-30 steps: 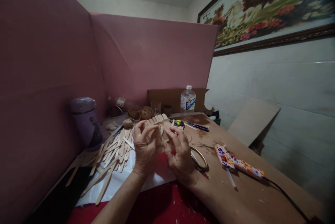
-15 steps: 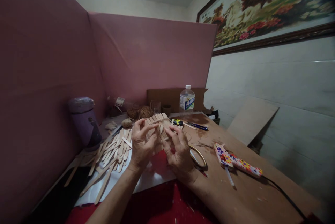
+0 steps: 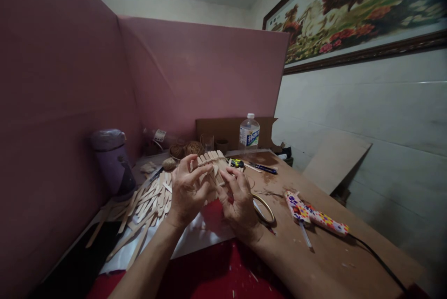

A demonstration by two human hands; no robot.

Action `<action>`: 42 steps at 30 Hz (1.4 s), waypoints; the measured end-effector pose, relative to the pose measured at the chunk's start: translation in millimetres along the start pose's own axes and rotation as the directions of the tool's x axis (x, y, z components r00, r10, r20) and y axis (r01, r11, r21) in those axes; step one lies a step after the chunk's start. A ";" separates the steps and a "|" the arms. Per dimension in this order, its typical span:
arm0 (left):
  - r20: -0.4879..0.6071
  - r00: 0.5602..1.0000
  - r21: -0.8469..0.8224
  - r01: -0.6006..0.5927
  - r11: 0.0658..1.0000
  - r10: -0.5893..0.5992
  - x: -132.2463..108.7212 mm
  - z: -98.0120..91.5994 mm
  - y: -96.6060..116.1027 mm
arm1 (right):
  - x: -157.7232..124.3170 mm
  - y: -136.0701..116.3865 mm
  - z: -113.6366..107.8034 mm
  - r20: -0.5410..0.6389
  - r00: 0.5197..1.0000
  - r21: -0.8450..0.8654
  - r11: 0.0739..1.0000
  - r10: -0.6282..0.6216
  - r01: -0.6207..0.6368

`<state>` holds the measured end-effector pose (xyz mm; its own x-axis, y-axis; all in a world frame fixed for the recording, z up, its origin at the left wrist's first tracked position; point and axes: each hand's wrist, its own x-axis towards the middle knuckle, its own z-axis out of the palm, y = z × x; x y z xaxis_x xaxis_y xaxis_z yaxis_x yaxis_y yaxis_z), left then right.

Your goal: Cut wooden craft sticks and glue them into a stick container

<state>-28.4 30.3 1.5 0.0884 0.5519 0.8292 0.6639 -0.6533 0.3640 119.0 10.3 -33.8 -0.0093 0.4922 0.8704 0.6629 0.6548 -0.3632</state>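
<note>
Between my two hands is a small panel of popsicle sticks (image 3: 218, 161), set side by side with a strand of twine across its upper part. My left hand (image 3: 188, 192) has its fingers and thumb closed at the panel's left side. On the right edge, my right hand (image 3: 239, 203) pinches it between thumb and fingers. The panel is tilted and held up above the table, its lower part partly hidden by my fingers. Below it lies something red and see-through (image 3: 213, 215) on a white sheet.
Loose popsicle sticks (image 3: 150, 206) lie heaped at left, near a purple flask (image 3: 113, 164). Twine balls (image 3: 194, 149) and a water bottle (image 3: 249, 132) stand behind. At right are scissors (image 3: 267, 209), a box cutter (image 3: 263, 168) and a flowered glue gun (image 3: 316, 216) with a trailing cord.
My left hand has shifted slightly to the left along the panel, uncovering a little more of it. The right hand and the panel stay nearly in place.
</note>
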 end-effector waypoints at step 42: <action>0.181 0.983 -0.068 0.012 0.998 0.000 9.7 -12.6 -9.9 | -1.8 0.2 1.3 -0.001 1.000 -0.022 1.000 -0.015 0.015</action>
<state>-43.4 35.6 11.3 0.2216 0.6365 0.7387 0.6132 -0.6800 0.4020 118.2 10.3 -35.9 -0.0190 0.4820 0.8760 0.6789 0.6494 -0.3426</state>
